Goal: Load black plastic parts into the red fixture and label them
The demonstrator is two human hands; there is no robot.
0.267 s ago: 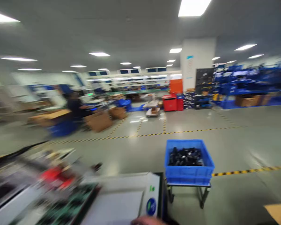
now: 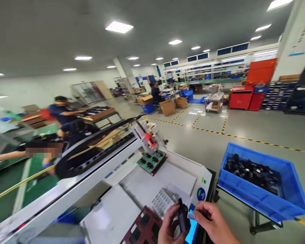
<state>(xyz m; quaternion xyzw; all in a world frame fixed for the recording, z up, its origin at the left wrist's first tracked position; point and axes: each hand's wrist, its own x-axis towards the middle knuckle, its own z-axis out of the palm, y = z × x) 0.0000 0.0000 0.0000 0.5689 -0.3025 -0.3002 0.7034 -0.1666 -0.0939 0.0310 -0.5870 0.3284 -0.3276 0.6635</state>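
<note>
Left hand [image 2: 168,226] holds one black part [image 2: 183,218]; right hand [image 2: 211,218], one label [image 2: 190,215].

Two bare hands work close together but apart at the lower edge of the head view. The left hand [image 2: 166,225], at left, rises from the bottom edge with fingers bent in a loose curl and its wrist out of frame. The right hand [image 2: 210,218] reaches in from the lower right, thumb and index finger pinched together, pointing toward the left.
</note>
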